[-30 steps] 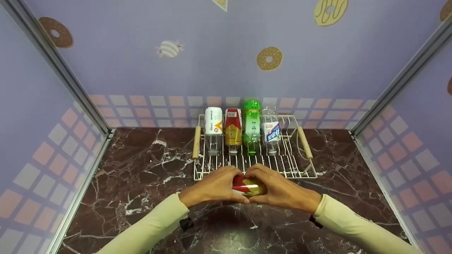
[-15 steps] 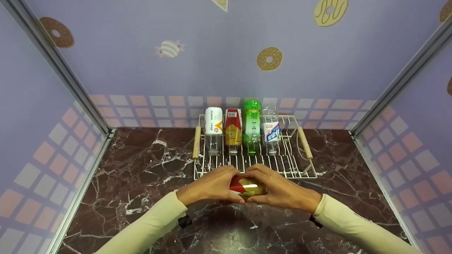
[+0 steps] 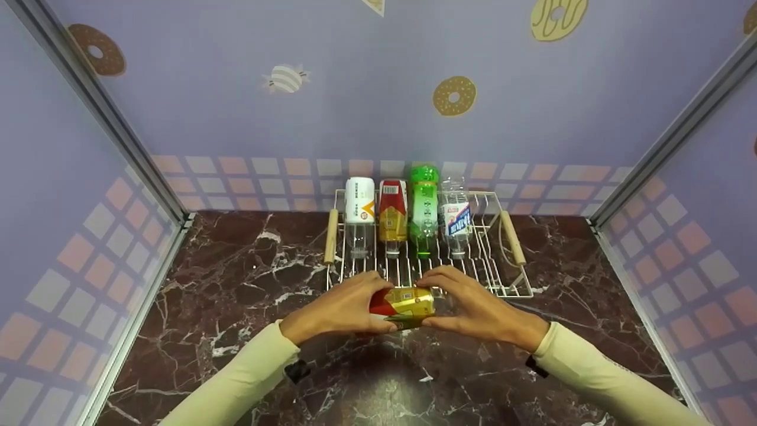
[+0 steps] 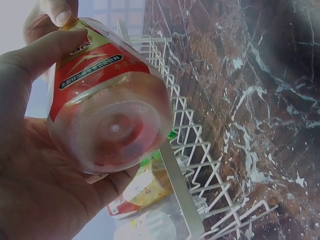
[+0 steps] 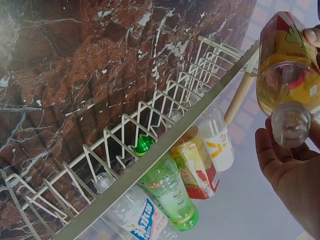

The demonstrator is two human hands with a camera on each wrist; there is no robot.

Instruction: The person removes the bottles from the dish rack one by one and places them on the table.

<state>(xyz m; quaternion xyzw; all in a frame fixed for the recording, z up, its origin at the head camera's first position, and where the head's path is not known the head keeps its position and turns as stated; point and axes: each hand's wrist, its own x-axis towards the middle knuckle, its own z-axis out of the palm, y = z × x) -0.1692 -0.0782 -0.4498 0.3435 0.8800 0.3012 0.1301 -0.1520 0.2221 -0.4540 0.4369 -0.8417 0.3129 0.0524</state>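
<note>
A red-and-gold-labelled plastic bottle (image 3: 408, 305) lies sideways in the air between both hands, in front of the wire rack (image 3: 473, 290). My left hand (image 3: 346, 303) grips its red base end, thumb along the label; the left wrist view shows the dimpled base of the bottle (image 4: 115, 127) facing the camera. My right hand (image 3: 476, 305) holds the gold, neck end with thumb and fingertips. In the right wrist view, the clear neck of the bottle (image 5: 291, 122) points toward the camera, with fingers of the right hand (image 5: 297, 180) behind it.
Lying in the rack are a white-labelled bottle (image 3: 359, 201), another red-and-gold bottle (image 3: 392, 213), a green bottle (image 3: 424, 207) and a clear blue-labelled bottle (image 3: 456, 219). Wooden handles (image 3: 512, 236) flank the rack. Dark marble tabletop (image 3: 248, 307) surrounds it, with patterned walls behind and beside.
The bottle has moved slightly left and up in the head view, and more of its gold part shows. My hands have spread apart along it; the rack's bottles stay in place.
</note>
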